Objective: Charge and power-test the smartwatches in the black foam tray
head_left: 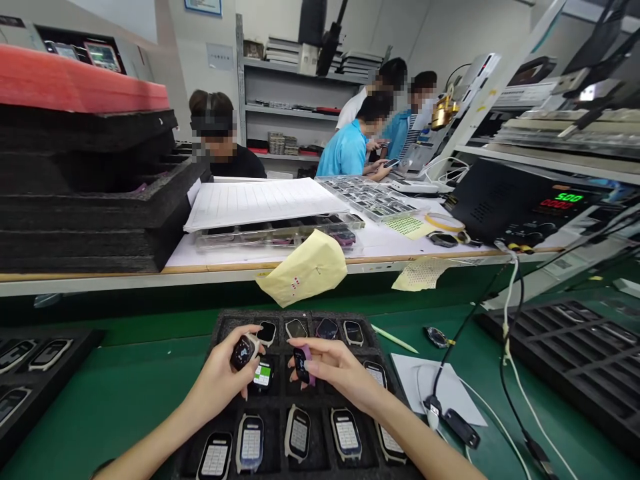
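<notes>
My left hand (231, 363) grips a light-cased smartwatch (244, 351) with its dark screen lit. In my right hand (330, 363) is a purple smartwatch (303, 365), tilted on edge between thumb and fingers. Both hands are above a black foam tray (273, 460) with square compartments. Just below my left hand, a watch with a green and white screen (263, 375) sits in its compartment. The front row holds several watches with keypad-like screens, such as this pale one (346, 432). Several dark-screened watches (327, 329) lie in the back row.
Further foam trays stand at left (75, 343) and right (595, 353). Cables and a white sheet (407, 373) lie right of the tray, near a green pen (395, 339). A shelf (380, 263) carries stacked foam, papers and a power supply (525, 200). Several people work beyond.
</notes>
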Action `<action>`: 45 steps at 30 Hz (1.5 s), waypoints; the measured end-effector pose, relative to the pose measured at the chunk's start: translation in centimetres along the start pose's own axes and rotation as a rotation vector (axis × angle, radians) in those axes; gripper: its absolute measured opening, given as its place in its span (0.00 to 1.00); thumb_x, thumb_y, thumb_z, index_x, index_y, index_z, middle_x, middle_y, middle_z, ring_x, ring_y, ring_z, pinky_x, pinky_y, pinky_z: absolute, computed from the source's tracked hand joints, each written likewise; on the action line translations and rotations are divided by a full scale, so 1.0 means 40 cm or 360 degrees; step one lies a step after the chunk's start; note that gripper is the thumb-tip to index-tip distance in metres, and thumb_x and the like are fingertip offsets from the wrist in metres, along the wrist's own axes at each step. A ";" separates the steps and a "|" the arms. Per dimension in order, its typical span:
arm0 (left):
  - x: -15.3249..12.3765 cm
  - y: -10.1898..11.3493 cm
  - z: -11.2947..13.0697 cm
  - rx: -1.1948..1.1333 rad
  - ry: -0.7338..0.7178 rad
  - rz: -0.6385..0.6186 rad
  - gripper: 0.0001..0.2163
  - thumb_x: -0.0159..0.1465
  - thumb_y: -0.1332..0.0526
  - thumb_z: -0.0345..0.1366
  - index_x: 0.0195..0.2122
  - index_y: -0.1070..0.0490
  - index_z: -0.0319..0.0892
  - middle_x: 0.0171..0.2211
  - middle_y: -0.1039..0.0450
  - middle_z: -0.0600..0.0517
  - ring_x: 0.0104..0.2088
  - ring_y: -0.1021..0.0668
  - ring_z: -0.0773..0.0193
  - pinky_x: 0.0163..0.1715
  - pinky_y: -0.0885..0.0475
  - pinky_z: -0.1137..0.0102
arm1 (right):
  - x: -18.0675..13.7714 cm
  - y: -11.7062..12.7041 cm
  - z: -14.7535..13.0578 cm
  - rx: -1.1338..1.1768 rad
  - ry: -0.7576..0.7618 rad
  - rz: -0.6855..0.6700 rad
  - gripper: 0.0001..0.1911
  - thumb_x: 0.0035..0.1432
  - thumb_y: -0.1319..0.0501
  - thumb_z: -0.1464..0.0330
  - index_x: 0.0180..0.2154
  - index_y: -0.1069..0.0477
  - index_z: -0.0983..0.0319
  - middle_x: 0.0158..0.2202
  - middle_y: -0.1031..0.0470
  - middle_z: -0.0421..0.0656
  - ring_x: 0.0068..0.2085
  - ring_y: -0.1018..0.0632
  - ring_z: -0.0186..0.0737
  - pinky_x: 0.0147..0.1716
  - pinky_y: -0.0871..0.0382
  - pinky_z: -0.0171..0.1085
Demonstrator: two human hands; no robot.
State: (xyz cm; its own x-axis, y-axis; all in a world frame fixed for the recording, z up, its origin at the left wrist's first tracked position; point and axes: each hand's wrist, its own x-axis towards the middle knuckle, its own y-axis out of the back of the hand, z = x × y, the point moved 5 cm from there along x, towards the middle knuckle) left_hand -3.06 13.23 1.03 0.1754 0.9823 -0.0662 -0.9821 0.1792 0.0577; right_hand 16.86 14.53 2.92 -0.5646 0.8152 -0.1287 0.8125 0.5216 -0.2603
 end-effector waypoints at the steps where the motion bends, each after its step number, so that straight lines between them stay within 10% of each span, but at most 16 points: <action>1: 0.000 0.001 0.000 0.0021 0.0002 0.0009 0.19 0.60 0.40 0.36 0.53 0.37 0.44 0.37 0.31 0.54 0.16 0.32 0.75 0.14 0.31 0.77 | 0.000 0.001 0.000 0.0006 -0.0002 0.0005 0.21 0.55 0.31 0.63 0.50 0.25 0.60 0.39 0.22 0.44 0.38 0.21 0.42 0.38 0.29 0.38; 25: -0.014 0.010 0.034 0.0027 -0.0040 0.0041 0.16 0.59 0.39 0.31 0.48 0.37 0.44 0.37 0.31 0.54 0.22 0.31 0.73 0.12 0.32 0.80 | 0.005 -0.008 -0.010 0.0010 -0.0071 -0.0051 0.20 0.60 0.34 0.64 0.54 0.28 0.56 0.46 0.22 0.45 0.44 0.21 0.42 0.46 0.30 0.40; 34: -0.007 0.017 0.040 -0.0892 0.0380 -0.0085 0.16 0.55 0.37 0.26 0.44 0.35 0.42 0.39 0.27 0.50 0.37 0.23 0.64 0.37 0.22 0.67 | 0.025 -0.013 0.009 0.0270 -0.0202 -0.0059 0.23 0.63 0.38 0.66 0.59 0.35 0.59 0.49 0.23 0.51 0.50 0.23 0.52 0.50 0.30 0.51; 45: -0.012 0.012 0.037 -0.0896 0.0360 -0.0107 0.19 0.53 0.41 0.23 0.47 0.33 0.42 0.42 0.25 0.47 0.45 0.22 0.57 0.47 0.25 0.57 | 0.024 -0.014 0.010 0.0210 -0.0172 0.0015 0.23 0.60 0.37 0.66 0.58 0.34 0.57 0.48 0.23 0.48 0.48 0.21 0.51 0.48 0.27 0.50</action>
State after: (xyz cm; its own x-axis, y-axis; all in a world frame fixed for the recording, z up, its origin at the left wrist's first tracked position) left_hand -3.53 12.91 2.57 0.2800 0.9228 -0.2647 -0.8656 0.1235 -0.4853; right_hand 15.80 14.92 2.55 -0.5752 0.7844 -0.2322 0.7957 0.4706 -0.3812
